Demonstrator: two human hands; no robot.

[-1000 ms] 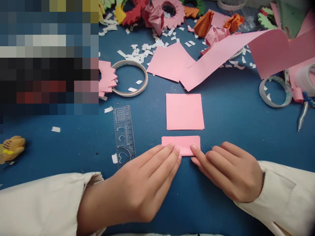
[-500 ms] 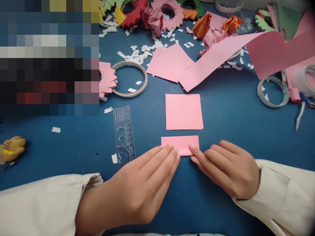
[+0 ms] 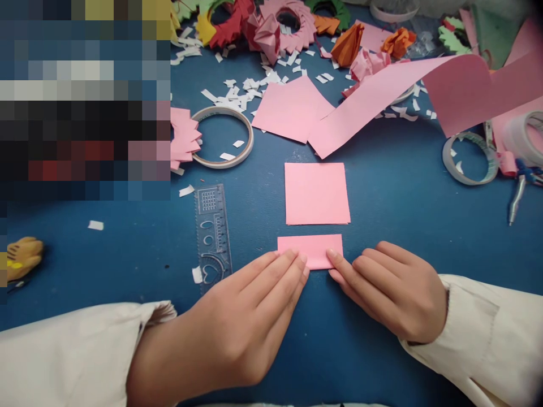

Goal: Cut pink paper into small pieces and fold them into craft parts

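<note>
A small pink paper [image 3: 316, 243], folded into a narrow rectangle, lies on the blue table with its folded edge toward me. My left hand [image 3: 241, 316] presses the paper's left part with close-set fingertips, covering its lower left corner. On the lower right corner rests the index finger of my right hand [image 3: 394, 288], its thumb just beside the edge and the other fingers curled in. Just beyond lies a flat stack of pink square paper [image 3: 317, 193], apart from the folded piece. A clear plastic ruler [image 3: 212, 232] lies left of it, its near end behind my left hand.
A long curling pink paper strip [image 3: 382, 93] and a pink sheet [image 3: 292, 110] lie farther back. Tape rolls [image 3: 250, 135] [image 3: 445, 158] stand either side. White paper scraps [image 3: 250, 85], folded paper rings [image 3: 292, 39] and orange folded pieces [image 3: 348, 45] fill the back. A blue-and-silver pen-like tool [image 3: 516, 200] lies right.
</note>
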